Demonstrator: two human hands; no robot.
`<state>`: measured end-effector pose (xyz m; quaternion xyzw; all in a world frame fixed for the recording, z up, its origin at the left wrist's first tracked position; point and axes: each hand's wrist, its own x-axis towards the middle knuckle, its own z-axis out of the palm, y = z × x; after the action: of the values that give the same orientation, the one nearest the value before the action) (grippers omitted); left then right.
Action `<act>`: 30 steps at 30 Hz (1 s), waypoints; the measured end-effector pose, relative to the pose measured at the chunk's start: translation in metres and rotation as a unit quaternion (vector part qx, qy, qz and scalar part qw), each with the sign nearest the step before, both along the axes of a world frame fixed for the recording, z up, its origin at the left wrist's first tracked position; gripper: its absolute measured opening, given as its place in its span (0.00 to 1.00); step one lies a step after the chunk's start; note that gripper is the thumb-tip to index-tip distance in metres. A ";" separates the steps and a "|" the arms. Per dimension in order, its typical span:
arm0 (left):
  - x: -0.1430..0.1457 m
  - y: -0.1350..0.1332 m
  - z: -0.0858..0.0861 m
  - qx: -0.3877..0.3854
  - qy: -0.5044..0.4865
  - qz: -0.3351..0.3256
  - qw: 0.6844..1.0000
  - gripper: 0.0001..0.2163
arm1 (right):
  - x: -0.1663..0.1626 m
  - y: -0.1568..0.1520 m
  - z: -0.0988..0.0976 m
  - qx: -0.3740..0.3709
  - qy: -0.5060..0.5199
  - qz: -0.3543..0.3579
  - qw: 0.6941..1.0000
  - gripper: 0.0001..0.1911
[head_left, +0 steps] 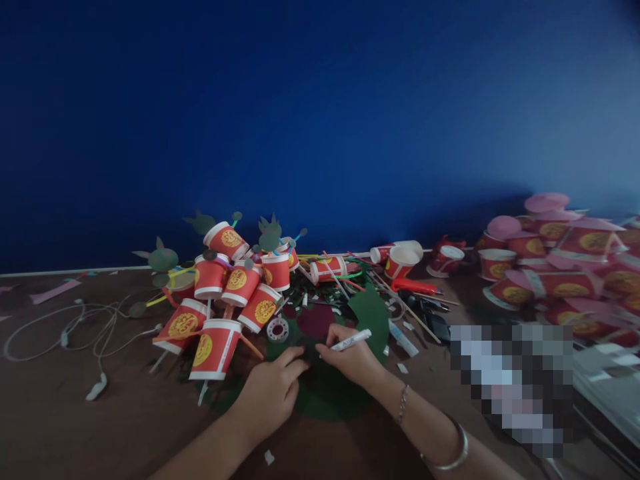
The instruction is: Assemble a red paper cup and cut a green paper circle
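Observation:
My right hand grips a white acrylic marker like a pen, its tip end down by the fingertips. My left hand has its fingers bent together, their tips at the edge of a small dark green paper piece, partly covered by both hands. Under the hands lies large green paper, and another curved green sheet rises behind the right hand. A maroon paper piece lies just beyond the fingers. Left of it sits a roll of tape.
Red paper cups with green animal heads are heaped at left. More cups with pink paper are stacked at right. A white cable lies far left; a red-handled tool lies behind. A blue wall backs the table.

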<state>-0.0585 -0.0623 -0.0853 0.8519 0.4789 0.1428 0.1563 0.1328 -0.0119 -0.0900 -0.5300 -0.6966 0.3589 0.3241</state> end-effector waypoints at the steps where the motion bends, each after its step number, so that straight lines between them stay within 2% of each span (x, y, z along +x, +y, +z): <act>1: 0.000 0.000 0.000 0.001 0.000 0.000 1.000 0.19 | 0.000 0.000 0.000 -0.002 -0.001 -0.002 1.000 0.13; 30: 0.001 -0.001 0.002 0.000 0.006 0.002 1.000 0.19 | -0.001 0.000 0.000 0.020 -0.004 -0.002 1.000 0.13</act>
<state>-0.0578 -0.0630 -0.0837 0.8517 0.4818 0.1376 0.1535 0.1323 -0.0118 -0.0904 -0.5260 -0.7038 0.3428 0.3324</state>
